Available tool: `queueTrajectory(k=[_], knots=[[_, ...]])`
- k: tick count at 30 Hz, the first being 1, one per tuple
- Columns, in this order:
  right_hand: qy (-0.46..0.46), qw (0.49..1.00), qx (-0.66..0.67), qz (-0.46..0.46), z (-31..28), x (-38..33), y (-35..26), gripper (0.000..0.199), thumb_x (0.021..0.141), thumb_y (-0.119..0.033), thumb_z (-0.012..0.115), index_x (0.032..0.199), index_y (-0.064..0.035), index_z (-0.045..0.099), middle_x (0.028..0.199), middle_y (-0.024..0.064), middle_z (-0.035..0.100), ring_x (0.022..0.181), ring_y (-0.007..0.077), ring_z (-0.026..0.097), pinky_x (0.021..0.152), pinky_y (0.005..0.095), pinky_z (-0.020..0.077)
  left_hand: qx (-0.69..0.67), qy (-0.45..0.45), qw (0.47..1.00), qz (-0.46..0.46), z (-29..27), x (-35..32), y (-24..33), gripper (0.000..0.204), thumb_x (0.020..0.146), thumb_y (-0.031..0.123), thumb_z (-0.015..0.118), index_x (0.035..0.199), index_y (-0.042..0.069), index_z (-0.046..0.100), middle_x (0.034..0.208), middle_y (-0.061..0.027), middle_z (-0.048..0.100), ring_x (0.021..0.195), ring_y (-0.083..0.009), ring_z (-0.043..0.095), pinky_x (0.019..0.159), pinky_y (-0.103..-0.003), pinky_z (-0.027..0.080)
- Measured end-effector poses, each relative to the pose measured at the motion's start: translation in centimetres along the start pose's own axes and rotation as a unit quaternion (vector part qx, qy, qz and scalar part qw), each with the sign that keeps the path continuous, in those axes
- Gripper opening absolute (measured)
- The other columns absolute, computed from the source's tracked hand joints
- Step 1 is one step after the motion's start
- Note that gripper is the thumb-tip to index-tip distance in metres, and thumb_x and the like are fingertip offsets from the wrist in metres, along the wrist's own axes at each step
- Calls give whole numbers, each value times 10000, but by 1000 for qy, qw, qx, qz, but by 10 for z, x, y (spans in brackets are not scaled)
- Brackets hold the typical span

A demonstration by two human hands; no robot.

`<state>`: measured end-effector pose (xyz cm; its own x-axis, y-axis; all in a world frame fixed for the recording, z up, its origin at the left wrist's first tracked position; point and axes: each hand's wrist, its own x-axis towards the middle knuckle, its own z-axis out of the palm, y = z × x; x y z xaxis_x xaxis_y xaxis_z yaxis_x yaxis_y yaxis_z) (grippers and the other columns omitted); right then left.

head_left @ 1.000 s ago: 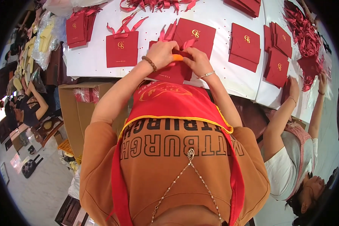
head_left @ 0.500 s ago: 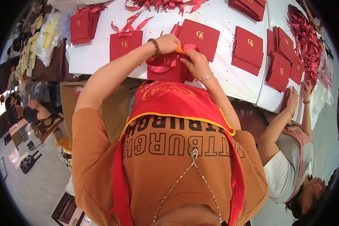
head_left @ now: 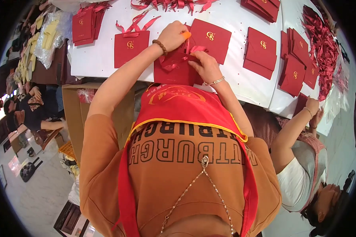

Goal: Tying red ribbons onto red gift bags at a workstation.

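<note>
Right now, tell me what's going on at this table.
A person in an orange top and red apron is working a red ribbon on a flat red paper bag at the edge of the white table. The left hand pinches the ribbon from above and the right hand holds the bag. More red bags lie around; a co-worker's hand reaches in at the right.

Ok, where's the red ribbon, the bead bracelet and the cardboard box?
red ribbon (head_left: 174,63), head view, on the loop lying on the red bag.
bead bracelet (head_left: 160,46), head view, on the beads at the left wrist.
cardboard box (head_left: 73,108), head view, on its brown side wall.
</note>
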<state>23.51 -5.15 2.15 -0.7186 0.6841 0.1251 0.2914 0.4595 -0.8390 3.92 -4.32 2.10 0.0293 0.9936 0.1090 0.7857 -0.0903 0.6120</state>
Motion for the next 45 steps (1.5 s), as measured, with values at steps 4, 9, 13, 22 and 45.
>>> queueTrajectory(k=[4,9,13,22,45], knots=[[3,1000,-12,16,11,-6,1,431,735,-75,639,1114,-63,432,844,204,575,789,371,564,646,392,450,-66,4,998,-21,3,2,19,218,822,229,528,820,16,579,770,-123,567,648,-204,526,630,-299,430],[-73,997,8,36,3,-10,-10,539,746,-37,612,1198,-80,322,844,247,564,814,407,553,639,417,450,-123,117,978,-121,-22,30,-26,155,826,175,516,782,36,567,609,-42,507,494,-105,450,435,-250,356],[-114,991,28,58,-8,-4,-21,553,752,-31,611,1213,-74,307,852,234,575,793,413,557,634,426,446,-420,87,858,-282,-51,33,-17,144,858,165,492,783,55,547,590,22,459,399,-32,330,372,-185,232],[10,975,149,165,-19,13,-37,597,752,-35,610,1240,-79,269,969,206,571,780,392,571,703,411,454,-408,135,848,-311,-52,-50,-16,318,866,274,524,1088,47,536,1069,4,541,862,-70,507,678,-222,450],[-162,863,475,65,-43,39,-134,294,816,-117,585,1084,-21,507,814,33,565,752,95,526,692,281,440,-267,306,825,-393,-76,-132,-132,343,774,-17,540,1113,25,507,896,-112,611,748,-195,598,655,-291,486]])
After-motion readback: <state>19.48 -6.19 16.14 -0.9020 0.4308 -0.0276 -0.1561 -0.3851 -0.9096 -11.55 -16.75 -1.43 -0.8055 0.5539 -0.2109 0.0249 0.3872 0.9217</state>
